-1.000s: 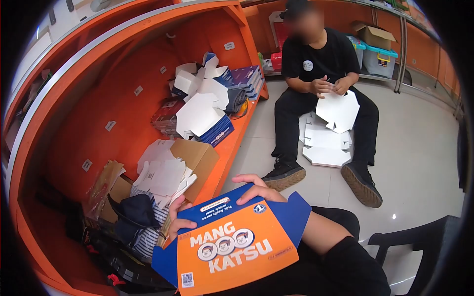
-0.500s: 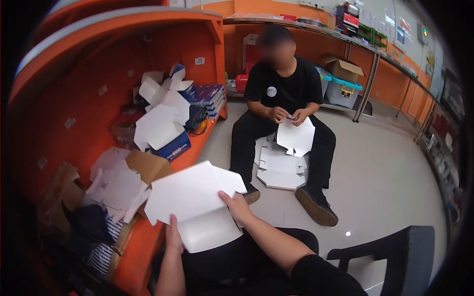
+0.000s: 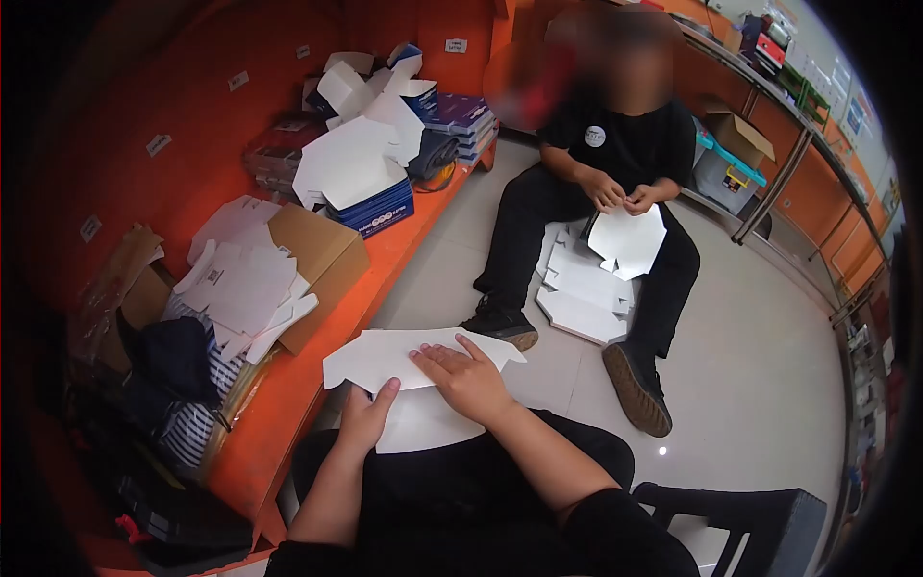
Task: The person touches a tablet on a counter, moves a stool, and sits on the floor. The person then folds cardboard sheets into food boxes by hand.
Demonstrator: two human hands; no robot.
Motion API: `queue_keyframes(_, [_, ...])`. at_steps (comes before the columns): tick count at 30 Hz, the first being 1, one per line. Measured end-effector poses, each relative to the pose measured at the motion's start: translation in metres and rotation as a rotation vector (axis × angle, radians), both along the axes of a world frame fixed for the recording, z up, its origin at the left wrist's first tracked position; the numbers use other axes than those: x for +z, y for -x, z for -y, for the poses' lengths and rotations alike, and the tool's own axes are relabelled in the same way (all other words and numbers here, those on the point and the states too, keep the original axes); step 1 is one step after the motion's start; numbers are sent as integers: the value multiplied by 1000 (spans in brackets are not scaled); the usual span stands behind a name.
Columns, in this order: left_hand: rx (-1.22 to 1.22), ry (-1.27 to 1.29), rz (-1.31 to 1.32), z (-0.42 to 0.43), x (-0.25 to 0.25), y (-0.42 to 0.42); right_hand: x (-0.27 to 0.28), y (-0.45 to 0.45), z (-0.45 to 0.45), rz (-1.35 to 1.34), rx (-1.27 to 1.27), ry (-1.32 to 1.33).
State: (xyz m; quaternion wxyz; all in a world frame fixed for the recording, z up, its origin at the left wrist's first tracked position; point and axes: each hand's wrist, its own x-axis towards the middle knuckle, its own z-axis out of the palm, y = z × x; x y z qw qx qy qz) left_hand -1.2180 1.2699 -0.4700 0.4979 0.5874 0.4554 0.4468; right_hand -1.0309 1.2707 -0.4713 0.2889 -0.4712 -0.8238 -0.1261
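A white folding-box blank [image 3: 381, 354] rests over my lap, creased across its middle, with its lower panel sloping toward me. My left hand [image 3: 365, 420] grips its near left edge, thumb on top and the other fingers mostly hidden. Flat on the upper panel lies my right hand [image 3: 468, 381], its fingers stretched out and pressing near the right side. Opposite me, a seated person [image 3: 615, 125] in black holds another white blank [image 3: 630, 240] with both hands. Between that person's legs, several flat white blanks [image 3: 585, 298] lie on the floor.
On the orange shelf [image 3: 332, 337] at left stand a brown carton [image 3: 322, 264] with white cardboard pieces, blue boxes [image 3: 375, 207] and purple boxes [image 3: 461, 125]. A black chair [image 3: 760, 510] is at lower right. Plastic bins [image 3: 726, 178] sit under the far metal table.
My right hand has shifted from gripping the blank's right edge to lying flat on its upper panel. The blank is lower and more folded at the crease. The view has tilted down and left.
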Motion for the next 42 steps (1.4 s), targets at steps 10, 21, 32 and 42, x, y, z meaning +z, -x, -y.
queue_keyframes(10, [158, 236, 354, -17, -35, 14, 20, 8, 11, -42, -48, 67])
queue_keyframes(21, [97, 375, 732, -31, -59, 37, -5, -26, -13, -1086, 222, 1017])
queue_keyframes(32, [-90, 372, 707, -24, -63, 59, 21, -46, 5, -803, 245, 1148])
queue_keyframes(42, [-310, 51, 182, 16, -26, 139, 31, -59, -9, -846, 131, 1413])
